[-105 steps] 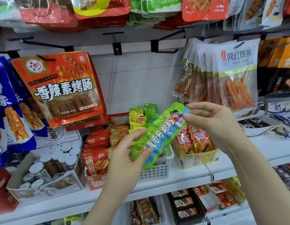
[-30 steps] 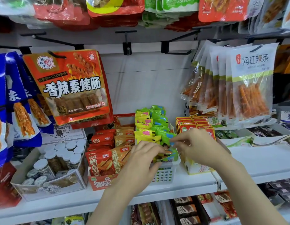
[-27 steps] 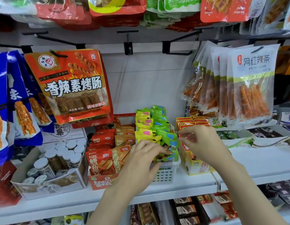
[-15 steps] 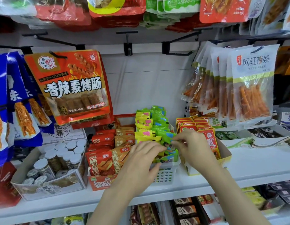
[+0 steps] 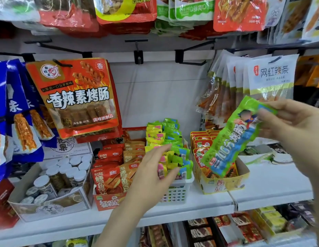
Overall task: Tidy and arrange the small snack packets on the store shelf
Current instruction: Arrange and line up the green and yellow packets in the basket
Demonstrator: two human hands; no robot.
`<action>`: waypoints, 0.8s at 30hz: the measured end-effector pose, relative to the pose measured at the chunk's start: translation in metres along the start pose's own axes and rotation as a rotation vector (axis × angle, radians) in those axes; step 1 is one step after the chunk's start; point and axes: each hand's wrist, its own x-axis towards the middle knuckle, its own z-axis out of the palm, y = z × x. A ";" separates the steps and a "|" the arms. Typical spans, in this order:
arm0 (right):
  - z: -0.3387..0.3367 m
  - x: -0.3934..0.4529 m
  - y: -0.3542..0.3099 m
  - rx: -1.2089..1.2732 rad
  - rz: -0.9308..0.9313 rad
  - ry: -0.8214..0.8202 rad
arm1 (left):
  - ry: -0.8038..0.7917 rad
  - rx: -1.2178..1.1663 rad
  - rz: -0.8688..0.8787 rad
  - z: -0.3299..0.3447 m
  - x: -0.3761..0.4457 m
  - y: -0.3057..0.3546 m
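Green packet [image 5: 232, 138]: long, flat pouch, green and blue print, held up in the air over the yellow carton [image 5: 224, 184], tilted with its top end up-right and its lower end hanging down-left. Clear of the shelf [image 5: 262, 191].
Right hand [image 5: 287, 125]: grip clamped on the packet's top end, thumb and fingers pinching the sealed edge.
Left hand [image 5: 151, 173]: grip apart, fingers spread and reaching into the small packets [image 5: 171, 155] standing in the white basket [image 5: 174, 191]; fingertips touch them, nothing pinched that I can make out.
Weight, judged: light. One pinch at a corner carries the whole pouch without sag at the wrist.
Stiffness, judged: soft film round a firmer filling; the body holds roughly straight while the free end droops a little.
Surface, judged: glossy plastic, likely slick. A pinch on the flat seal should hold better than one on the rounded middle.
Fragility, judged: low. Squeezing the middle hard could crease or burst the seal; otherwise forgiving.
Where to hold, judged: either end seal, or across the width at mid-length when sliding it between others.
Basket row: packets upright, packed close, yellow at the back-left, green and blue to the right, some leaning. They will flop when one is pulled, so the free hand is well placed to part and steady them.
Neighbours: orange pouch box [image 5: 110, 186] just left of the basket, jar carton [image 5: 48, 189] further left.
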 end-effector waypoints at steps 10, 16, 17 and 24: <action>0.023 -0.006 0.012 0.068 0.163 -0.025 | -0.177 -0.758 -0.335 0.013 -0.009 0.027; 0.021 -0.005 0.020 0.106 0.209 0.006 | -0.105 -0.887 -0.453 0.005 -0.015 0.026; 0.022 -0.005 0.021 0.108 0.217 0.008 | -0.103 -0.888 -0.468 0.002 -0.015 0.028; 0.027 -0.005 0.026 0.134 0.255 0.014 | -0.117 -0.900 -0.463 -0.006 -0.017 0.027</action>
